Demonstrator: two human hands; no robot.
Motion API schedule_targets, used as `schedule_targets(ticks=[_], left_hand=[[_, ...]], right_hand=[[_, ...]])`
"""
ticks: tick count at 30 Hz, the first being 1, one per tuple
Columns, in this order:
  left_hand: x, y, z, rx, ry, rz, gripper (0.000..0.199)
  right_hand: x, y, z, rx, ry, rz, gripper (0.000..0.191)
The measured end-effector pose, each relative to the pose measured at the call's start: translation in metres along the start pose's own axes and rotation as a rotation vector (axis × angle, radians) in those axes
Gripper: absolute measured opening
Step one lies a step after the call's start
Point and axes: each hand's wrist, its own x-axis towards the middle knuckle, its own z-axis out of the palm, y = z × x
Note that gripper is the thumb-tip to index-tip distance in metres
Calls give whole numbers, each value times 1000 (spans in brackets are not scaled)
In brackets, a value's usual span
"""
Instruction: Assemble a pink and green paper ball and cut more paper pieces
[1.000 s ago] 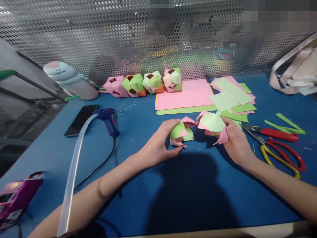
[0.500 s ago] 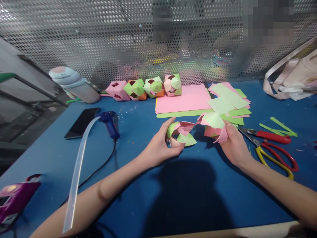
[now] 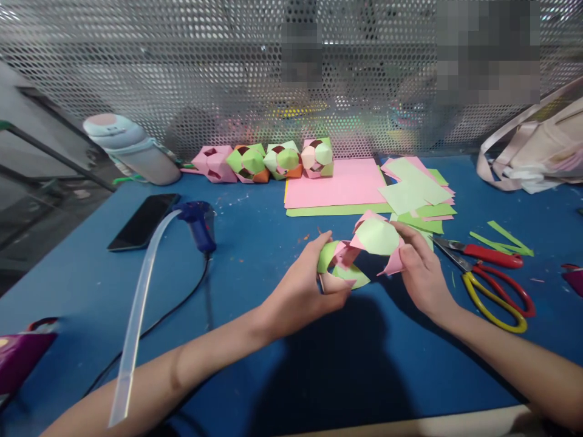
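My left hand [image 3: 303,288] is closed round a curved green and pink paper piece [image 3: 327,258] above the blue table. Fingers of my right hand [image 3: 423,273] grip a second paper piece [image 3: 377,237], pale green on top with pink flaps. The two pieces meet or overlap near the middle; whether they are joined I cannot tell. Behind them lies a pink sheet [image 3: 334,182] on a green one. Cut green and pink pieces [image 3: 414,185] are heaped to its right.
Four folded paper shapes [image 3: 248,164] stand in a row at the back. Scissors [image 3: 494,285] lie right of my right hand. A blue glue gun [image 3: 199,224] with a long clear stick, a phone [image 3: 143,223] and a bottle [image 3: 134,149] are on the left.
The piece in my right hand has moved left and turned, its pale green face now toward the camera. Its gap to the left piece has closed. Both hands sit slightly lower in view.
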Motion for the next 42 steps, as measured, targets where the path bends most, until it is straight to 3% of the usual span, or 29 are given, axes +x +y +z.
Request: schedule_targets(ticks=[4,6,13,23,34,42], left_hand=[[-2,-3,3,116,53,174,86],[-2,-4,4,129,65,198,87],[3,-1,-8,-29,-69,-68,90],[8,9,-28,-73,-294,-126,90],[8,5,-27,-119,-291,-87,88],[8,12,-24,-128,-210,-34,79]], right_hand=[[-4,-11,4,-47,-37,-93,43],[-6,-13,4,-60,-52,-111,43],[-8,-14,0,-15,-94,-217,54],[-2,-7,-10,-24,-270,-418,68],[-2,2,-15,-29,-344,-362,70],[0,10,-23,-81,-436,-390,77]])
